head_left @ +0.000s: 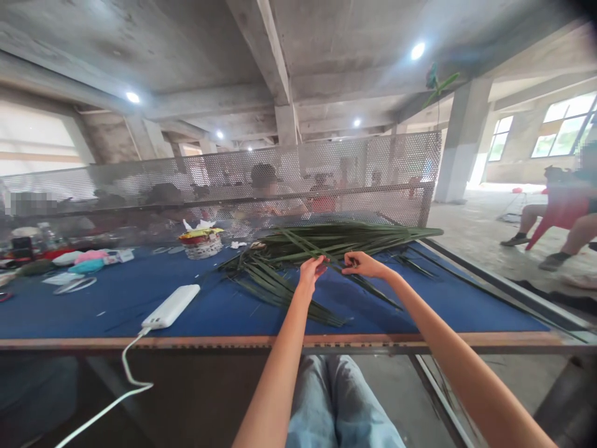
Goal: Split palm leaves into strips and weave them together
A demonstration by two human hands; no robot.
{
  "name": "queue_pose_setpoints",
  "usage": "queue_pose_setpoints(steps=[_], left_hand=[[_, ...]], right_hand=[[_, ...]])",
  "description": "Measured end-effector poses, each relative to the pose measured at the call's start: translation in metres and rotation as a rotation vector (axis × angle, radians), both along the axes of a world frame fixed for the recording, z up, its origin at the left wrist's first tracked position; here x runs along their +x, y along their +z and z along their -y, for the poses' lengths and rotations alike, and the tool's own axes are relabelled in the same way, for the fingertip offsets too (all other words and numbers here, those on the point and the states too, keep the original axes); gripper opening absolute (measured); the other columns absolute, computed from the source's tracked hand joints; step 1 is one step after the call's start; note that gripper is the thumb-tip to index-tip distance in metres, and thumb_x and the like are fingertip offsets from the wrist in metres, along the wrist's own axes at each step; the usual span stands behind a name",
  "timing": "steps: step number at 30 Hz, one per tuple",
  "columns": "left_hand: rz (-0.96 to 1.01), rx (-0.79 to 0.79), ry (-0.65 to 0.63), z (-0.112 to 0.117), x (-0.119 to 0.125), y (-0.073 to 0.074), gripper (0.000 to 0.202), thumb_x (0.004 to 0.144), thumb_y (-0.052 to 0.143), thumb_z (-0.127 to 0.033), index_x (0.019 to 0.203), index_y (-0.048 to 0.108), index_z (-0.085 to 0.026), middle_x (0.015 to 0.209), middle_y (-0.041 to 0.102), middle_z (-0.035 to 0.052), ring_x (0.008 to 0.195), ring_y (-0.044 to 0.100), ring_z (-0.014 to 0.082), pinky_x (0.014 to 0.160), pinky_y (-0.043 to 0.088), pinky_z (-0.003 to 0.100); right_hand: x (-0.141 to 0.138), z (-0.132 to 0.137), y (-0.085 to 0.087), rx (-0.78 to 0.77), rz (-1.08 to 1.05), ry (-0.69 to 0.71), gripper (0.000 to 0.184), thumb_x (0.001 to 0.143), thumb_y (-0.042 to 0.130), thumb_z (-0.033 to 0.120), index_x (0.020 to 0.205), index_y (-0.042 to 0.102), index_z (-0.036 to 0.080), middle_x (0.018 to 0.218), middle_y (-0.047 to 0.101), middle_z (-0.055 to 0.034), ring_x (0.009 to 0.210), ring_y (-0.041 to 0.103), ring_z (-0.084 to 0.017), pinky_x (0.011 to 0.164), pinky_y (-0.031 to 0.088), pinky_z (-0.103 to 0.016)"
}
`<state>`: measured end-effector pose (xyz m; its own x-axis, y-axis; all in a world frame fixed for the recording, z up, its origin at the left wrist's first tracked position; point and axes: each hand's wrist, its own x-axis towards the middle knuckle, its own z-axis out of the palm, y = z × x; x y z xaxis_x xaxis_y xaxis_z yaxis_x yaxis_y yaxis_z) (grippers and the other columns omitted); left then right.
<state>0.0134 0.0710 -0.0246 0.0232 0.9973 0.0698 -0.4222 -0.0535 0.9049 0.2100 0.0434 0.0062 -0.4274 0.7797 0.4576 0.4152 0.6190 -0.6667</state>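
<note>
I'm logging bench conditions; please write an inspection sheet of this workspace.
Surface: blue tabletop with a brown front edge.
Job's things: long green leaves, piled and fanned out on the tabletop.
Clutter: white container topped by a yellow packet; white power bank; mixed small items at left.
Grippers: left hand pinches a leaf strip; right hand has curled fingers, grip unclear.
Cables: white cable from the power bank, hanging over the front edge.
Surroundings: perforated screen behind; red chair, occupied, at right.
</note>
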Motion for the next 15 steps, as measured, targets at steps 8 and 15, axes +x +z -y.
queue_pose_setpoints(steps=[8,15], left_hand=[[0.088,-0.054,0.170,-0.001,-0.005,0.002,0.014,0.078,0.070,-0.024,0.076,0.065,-0.011,0.069,0.068,0.0050,0.059,0.065,0.0108,0.065,0.053,0.023],[0.062,-0.031,0.308,-0.002,-0.002,0.005,0.023,0.078,0.070,-0.032,0.073,0.060,-0.012,0.063,0.063,0.0019,0.055,0.064,0.0118,0.061,0.053,0.024]], right_hand=[[0.064,0.008,0.014,-0.020,0.173,-0.103,0.028,0.060,0.065,0.040,0.058,0.045,0.021,0.054,0.045,0.0040,0.054,0.039,-0.012,0.054,0.030,-0.026],[0.121,0.013,-0.008,-0.003,0.147,-0.296,0.021,0.059,0.061,0.035,0.059,0.043,0.022,0.054,0.044,0.0030,0.053,0.039,-0.013,0.054,0.032,-0.028]])
